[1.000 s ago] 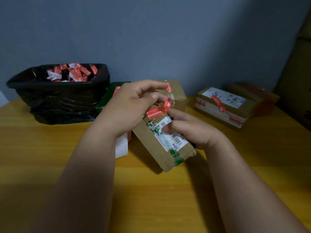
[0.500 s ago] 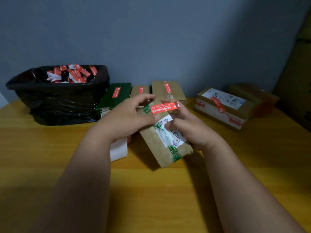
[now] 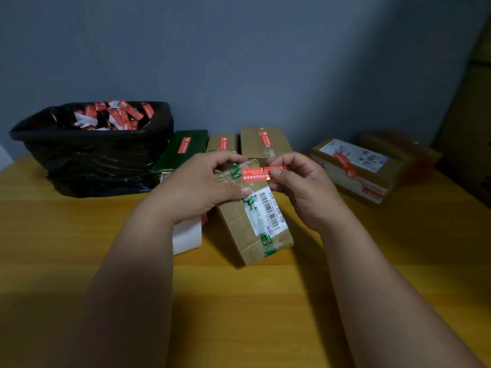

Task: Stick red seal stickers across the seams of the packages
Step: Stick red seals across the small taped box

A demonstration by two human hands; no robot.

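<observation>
A brown cardboard package [image 3: 247, 227] with green tape and a white barcode label is tilted up off the wooden table, its near end resting on the wood. My left hand [image 3: 196, 189] grips its left side, thumb on top. My right hand [image 3: 300, 187] pinches the right end of a red seal sticker [image 3: 256, 173], which lies crosswise over the package's upper end. A white strip of sticker backing [image 3: 186, 236] lies under my left wrist.
A black-lined bin [image 3: 93, 155] holding red and white sticker scraps stands at the back left. Sealed packages stand behind my hands: a green one [image 3: 183, 150] and two brown ones [image 3: 263, 142]. More boxes [image 3: 356, 168] sit at the right.
The sticker passed from my left hand's fingers to my right hand and came down across the package top. My left hand shifted to grip the package, which turned more upright.
</observation>
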